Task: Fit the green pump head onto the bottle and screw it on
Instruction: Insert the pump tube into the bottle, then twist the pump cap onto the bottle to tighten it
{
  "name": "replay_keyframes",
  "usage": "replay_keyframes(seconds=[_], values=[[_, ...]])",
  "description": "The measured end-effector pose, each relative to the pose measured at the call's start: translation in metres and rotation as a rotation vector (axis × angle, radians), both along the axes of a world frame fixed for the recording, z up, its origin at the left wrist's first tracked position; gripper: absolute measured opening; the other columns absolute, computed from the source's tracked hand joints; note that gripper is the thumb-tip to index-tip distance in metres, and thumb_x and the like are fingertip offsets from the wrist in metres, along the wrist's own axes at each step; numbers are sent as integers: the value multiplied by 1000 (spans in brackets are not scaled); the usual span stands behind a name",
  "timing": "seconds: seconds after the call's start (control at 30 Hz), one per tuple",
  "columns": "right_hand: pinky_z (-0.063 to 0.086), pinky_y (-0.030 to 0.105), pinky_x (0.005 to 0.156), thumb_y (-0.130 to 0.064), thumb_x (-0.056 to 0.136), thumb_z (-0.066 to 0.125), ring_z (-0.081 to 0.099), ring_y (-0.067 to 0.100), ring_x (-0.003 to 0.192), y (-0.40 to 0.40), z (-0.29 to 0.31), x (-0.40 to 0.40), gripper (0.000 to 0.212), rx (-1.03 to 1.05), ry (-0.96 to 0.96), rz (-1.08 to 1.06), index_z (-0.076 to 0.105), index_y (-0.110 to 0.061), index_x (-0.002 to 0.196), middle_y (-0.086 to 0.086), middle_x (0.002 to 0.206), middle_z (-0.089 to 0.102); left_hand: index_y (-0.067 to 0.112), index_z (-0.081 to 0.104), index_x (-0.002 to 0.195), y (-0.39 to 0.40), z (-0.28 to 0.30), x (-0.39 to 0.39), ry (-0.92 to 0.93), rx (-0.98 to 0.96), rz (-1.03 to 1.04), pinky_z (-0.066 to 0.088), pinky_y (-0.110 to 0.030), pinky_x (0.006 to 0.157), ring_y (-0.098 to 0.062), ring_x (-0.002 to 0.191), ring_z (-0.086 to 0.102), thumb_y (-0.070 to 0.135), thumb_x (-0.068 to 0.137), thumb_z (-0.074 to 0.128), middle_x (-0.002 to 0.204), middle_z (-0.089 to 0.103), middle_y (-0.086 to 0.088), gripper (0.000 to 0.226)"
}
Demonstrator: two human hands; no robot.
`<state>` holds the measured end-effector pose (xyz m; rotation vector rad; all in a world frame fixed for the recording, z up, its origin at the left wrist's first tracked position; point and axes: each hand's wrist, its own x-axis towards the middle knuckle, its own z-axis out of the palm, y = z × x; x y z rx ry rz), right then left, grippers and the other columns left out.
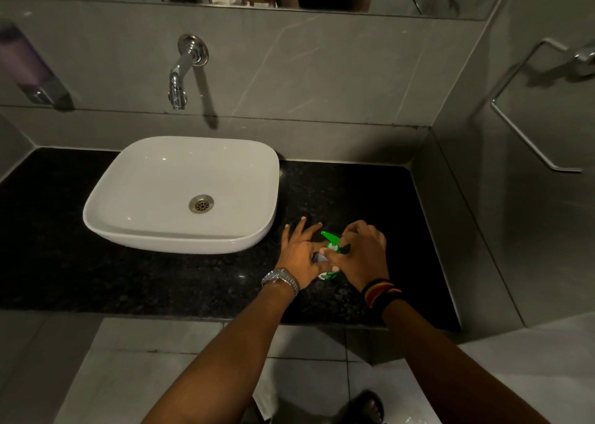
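Note:
A small bottle (325, 275) with a green and white label stands on the black granite counter (354, 191), right of the sink. The green pump head (331, 239) sits on top of it, nozzle pointing away and left. My left hand (301, 254) grips the bottle's upper body with thumb and forefinger, its other fingers spread. My right hand (362, 256) is closed around the pump head's collar from the right. Most of the bottle is hidden by both hands.
A white vessel sink (106, 204) sits on the counter's left half under a chrome wall tap (180, 79). A towel rail (528, 140) is on the right wall, a soap dispenser (29, 69) on the left. Floor tiles lie below the counter edge.

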<state>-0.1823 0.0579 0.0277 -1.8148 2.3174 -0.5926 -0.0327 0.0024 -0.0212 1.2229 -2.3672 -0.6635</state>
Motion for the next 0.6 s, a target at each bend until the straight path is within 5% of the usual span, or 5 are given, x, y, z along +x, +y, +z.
replay_keyframes(seconds=[0.2, 0.33, 0.43, 0.5, 0.6], values=[[38, 44, 100, -51, 73, 75, 52, 18, 106, -4, 2, -13, 32, 70, -12, 156, 73, -20, 81, -6, 106, 56, 36, 69, 117, 2, 2, 0, -17, 3, -17, -8, -53, 117, -29, 151, 9, 70, 70, 57, 155, 41, -1, 59], [35, 53, 106, -57, 67, 76, 55, 24, 106, 1, -1, 2, 37, 40, 37, -16, 68, -22, 73, 0, 105, 60, 36, 71, 116, 2, 3, -1, -41, 10, -2, -9, -51, 117, -26, 151, 7, 64, 69, 62, 155, 40, 3, 56], [37, 47, 106, -62, 63, 77, 49, 23, 119, 8, -6, -1, 44, 60, -131, -30, 72, -27, 90, 0, 125, 55, 38, 69, 117, 3, 2, -1, -44, -3, 5, -6, -56, 119, -28, 151, 8, 50, 75, 65, 154, 41, 2, 45], [35, 41, 110, -47, 69, 81, 39, 24, 131, 11, -6, -9, 48, 65, -352, 83, 70, -30, 113, 0, 144, 44, 36, 69, 119, 3, 1, 0, -39, -5, 0, -6, -57, 119, -29, 151, 8, 49, 76, 62, 155, 40, 1, 45], [37, 42, 112, -27, 76, 79, 39, 24, 132, 11, -5, -12, 29, 43, -390, 125, 73, -25, 104, 0, 145, 46, 39, 68, 118, 0, 1, 0, -28, 12, -10, -8, -53, 117, -28, 151, 8, 71, 72, 54, 155, 40, 1, 58]])
